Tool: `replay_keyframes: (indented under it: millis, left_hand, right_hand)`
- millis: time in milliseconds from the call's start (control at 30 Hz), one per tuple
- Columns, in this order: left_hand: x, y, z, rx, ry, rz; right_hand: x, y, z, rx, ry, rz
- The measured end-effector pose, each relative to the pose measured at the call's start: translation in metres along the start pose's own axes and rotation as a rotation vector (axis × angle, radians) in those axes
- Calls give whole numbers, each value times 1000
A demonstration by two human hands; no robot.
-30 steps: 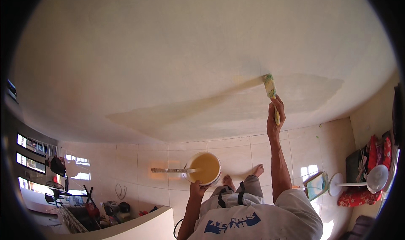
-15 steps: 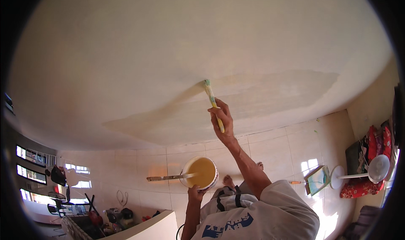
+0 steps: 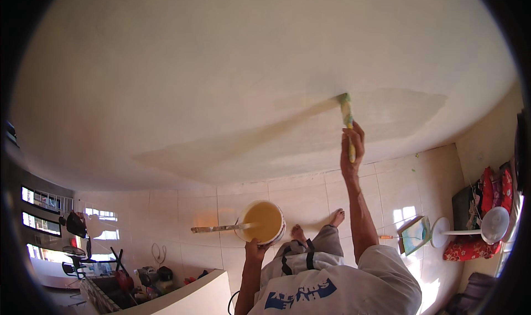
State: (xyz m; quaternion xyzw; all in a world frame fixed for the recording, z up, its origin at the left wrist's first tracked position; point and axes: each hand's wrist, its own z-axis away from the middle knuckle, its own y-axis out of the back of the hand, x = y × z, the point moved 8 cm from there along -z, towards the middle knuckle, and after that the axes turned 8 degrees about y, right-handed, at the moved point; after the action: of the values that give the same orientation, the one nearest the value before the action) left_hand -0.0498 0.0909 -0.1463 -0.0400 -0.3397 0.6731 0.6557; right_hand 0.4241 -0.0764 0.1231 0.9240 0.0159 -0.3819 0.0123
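Observation:
My right hand (image 3: 353, 142) is closed round the yellow handle of a paintbrush (image 3: 347, 113). Its green-stained bristles press on the pale wall (image 3: 232, 66), over a darker, wet-looking patch (image 3: 387, 113). Low in front of me, my left hand (image 3: 255, 250) grips the near rim of a white bucket (image 3: 281, 237). Yellowish liquid (image 3: 263, 220) fills much of that bucket. A paint-smeared stick (image 3: 218, 228) lies over the bucket's left rim, one end in the liquid.
Pale floor tiles (image 3: 193, 210) run along the wall's foot. To the right lie a paint roller and tray (image 3: 415, 236), beside a white pedestal stand (image 3: 464, 232) and red patterned cloth (image 3: 470, 247). A low partition (image 3: 188, 295) stands at lower left, with clutter (image 3: 155, 279) behind it.
My right hand has swept the paintbrush rightward along the wall, with the arm following. The left hand and bucket have barely moved. More of my feet shows now.

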Motion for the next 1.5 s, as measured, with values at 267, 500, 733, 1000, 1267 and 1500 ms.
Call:
replay_keyframes:
  millis: [267, 500, 733, 1000, 1267, 1500]
  left_hand:
    - [-4, -4, -3, 2, 28, 39]
    - [-1, -8, 5, 18, 19, -64]
    - [-2, 7, -1, 38, 56, -26]
    - [-3, 11, -8, 49, 2, -46]
    - [-5, 10, -7, 43, 24, -36]
    - [-5, 11, -1, 62, 33, -42]
  right_hand:
    - [-58, -154, 55, -244, 21, -187]
    - [0, -72, 29, -166, -60, -240]
    - [45, 12, 20, 63, -95, -46]
    - [8, -112, 63, -71, -126, -160]
    - [0, -119, 70, -210, -100, -315]
    - [70, -14, 43, -20, -141, -73]
